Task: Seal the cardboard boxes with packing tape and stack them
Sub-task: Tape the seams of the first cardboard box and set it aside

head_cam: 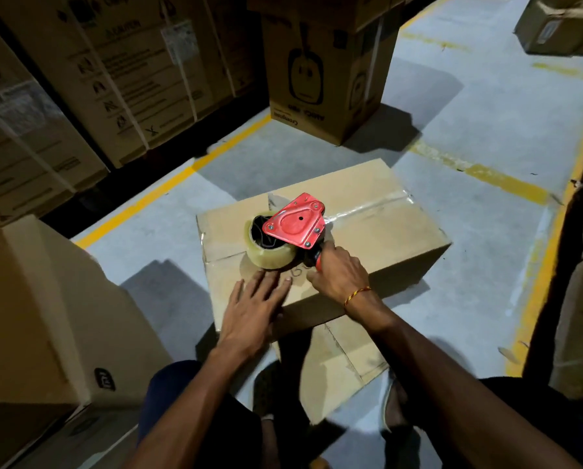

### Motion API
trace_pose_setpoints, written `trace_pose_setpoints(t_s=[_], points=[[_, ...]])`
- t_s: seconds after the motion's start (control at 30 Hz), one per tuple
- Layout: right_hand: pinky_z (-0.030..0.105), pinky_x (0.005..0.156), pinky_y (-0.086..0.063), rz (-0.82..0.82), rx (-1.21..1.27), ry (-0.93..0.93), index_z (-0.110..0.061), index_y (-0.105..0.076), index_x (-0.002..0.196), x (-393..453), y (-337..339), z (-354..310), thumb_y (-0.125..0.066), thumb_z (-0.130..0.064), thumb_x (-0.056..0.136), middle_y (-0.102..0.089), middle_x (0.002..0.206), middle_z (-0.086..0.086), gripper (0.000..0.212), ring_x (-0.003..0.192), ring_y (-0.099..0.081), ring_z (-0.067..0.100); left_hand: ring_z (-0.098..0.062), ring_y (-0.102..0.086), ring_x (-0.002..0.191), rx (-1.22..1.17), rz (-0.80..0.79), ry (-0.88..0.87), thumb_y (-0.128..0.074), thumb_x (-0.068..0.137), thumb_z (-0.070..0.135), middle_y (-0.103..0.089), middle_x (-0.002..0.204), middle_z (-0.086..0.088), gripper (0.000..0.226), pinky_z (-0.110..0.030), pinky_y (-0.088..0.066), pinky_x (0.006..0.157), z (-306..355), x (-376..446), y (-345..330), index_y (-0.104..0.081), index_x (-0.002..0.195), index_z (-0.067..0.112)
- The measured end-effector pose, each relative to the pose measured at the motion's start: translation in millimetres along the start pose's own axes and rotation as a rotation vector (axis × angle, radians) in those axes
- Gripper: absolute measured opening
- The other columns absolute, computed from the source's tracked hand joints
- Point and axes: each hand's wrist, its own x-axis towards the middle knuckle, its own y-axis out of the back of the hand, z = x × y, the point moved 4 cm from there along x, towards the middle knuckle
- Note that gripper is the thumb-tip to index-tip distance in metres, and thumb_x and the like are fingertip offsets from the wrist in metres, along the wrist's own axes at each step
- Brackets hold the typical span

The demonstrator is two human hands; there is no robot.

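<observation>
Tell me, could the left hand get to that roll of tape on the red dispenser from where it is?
Probably yes. The left hand lies flat on the box, fingertips just short of the tape roll, nothing between.

Tape dispenser on box — printed carton behind.

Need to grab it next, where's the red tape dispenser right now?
In the head view's centre, the red metal tape dispenser sits on the brown cardboard box, handle in the right hand.
</observation>
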Motion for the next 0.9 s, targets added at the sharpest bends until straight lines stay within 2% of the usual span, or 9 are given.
trace_pose_setpoints(t_s=[0.1,0.23,0.3,0.4,0.47,0.53,0.6,0.73,0.9], points=[[0.041,0.083,-0.046,0.006,-0.064,0.004,-0.011,-0.043,0.133,4,4,7,-0.065,-0.036,0.092,-0.063,0.125,0.017,0.053,0.112,-0.061,0.042,-0.031,-0.015,0.154,0.117,-0.069,0.121,-0.079,0.079,0.02,-0.013,0.169,0.0,0.103,-0.055,-0.019,0.121,-48,4,10,-0.018,0.16,0.037],[0.039,0.075,-0.037,0.032,-0.183,0.047,-0.016,-0.047,0.131,3,13,17,-0.061,-0.045,0.093,-0.062,0.123,0.015,0.05,0.11,-0.06,0.04,-0.036,-0.03,0.141,0.037,-0.014,0.553,-0.068,0.086,0.014,-0.028,0.16,0.0,0.078,-0.064,-0.028,0.112,-90,13,30,-0.034,0.152,0.035],[0.039,0.075,-0.038,0.049,-0.197,0.066,-0.018,-0.047,0.131,0,18,24,-0.059,-0.046,0.094,-0.063,0.121,0.014,0.048,0.108,-0.06,0.04,-0.035,-0.035,0.135,-0.063,0.006,0.61,-0.063,0.085,0.015,-0.039,0.15,-0.002,0.06,-0.061,-0.032,0.108,-86,19,31,-0.048,0.141,0.029],[0.039,0.073,-0.042,0.086,-0.09,0.015,-0.022,-0.048,0.126,-4,27,44,-0.057,-0.047,0.091,-0.066,0.115,0.013,0.044,0.101,-0.061,0.041,-0.034,-0.045,0.132,-0.097,0.134,0.429,-0.062,0.088,0.025,-0.05,0.146,-0.008,0.042,-0.052,-0.034,0.104,-52,32,29,-0.062,0.129,0.02],[0.039,0.071,-0.044,0.117,0.007,-0.058,-0.021,-0.052,0.114,-7,36,62,-0.056,-0.046,0.089,-0.068,0.11,0.013,0.035,0.097,-0.062,0.042,-0.036,-0.053,0.125,-0.147,0.2,0.319,-0.046,0.091,0.038,-0.06,0.136,-0.01,0.042,-0.05,-0.039,0.102,-23,42,26,-0.069,0.119,0.018],[0.039,0.071,-0.045,0.148,0.089,-0.144,-0.019,-0.051,0.102,-10,45,83,-0.057,-0.043,0.087,-0.068,0.105,0.016,0.029,0.096,-0.061,0.043,-0.034,-0.052,0.127,-0.18,0.194,0.205,-0.031,0.09,0.044,-0.06,0.136,-0.009,0.054,-0.048,-0.039,0.104,6,58,22,-0.069,0.12,0.02],[0.039,0.071,-0.046,0.184,0.172,-0.208,-0.019,-0.051,0.097,-14,52,104,-0.058,-0.044,0.084,-0.068,0.1,0.017,0.029,0.093,-0.062,0.042,-0.033,-0.047,0.132,-0.177,0.152,0.089,-0.031,0.091,0.042,-0.055,0.144,-0.01,0.054,-0.046,-0.036,0.108,35,79,22,-0.064,0.128,0.02],[0.038,0.074,-0.049,0.228,0.292,-0.273,-0.02,-0.057,0.105,-19,56,135,-0.07,-0.05,0.083,-0.071,0.102,0.011,0.039,0.097,-0.064,0.039,-0.032,-0.029,0.145,-0.128,-0.022,-0.133,-0.029,0.092,0.058,-0.034,0.16,-0.007,0.065,-0.046,-0.025,0.116,89,121,24,-0.049,0.146,0.028],[0.038,0.078,-0.05,0.259,0.387,-0.268,-0.018,-0.062,0.102,-14,51,153,-0.072,-0.043,0.087,-0.064,0.105,0.007,0.031,0.099,-0.063,0.033,-0.031,-0.043,0.126,-0.171,0.05,-0.271,-0.031,0.096,0.054,-0.049,0.132,-0.005,0.046,-0.046,-0.036,0.099,141,162,27,-0.058,0.121,0.028]])
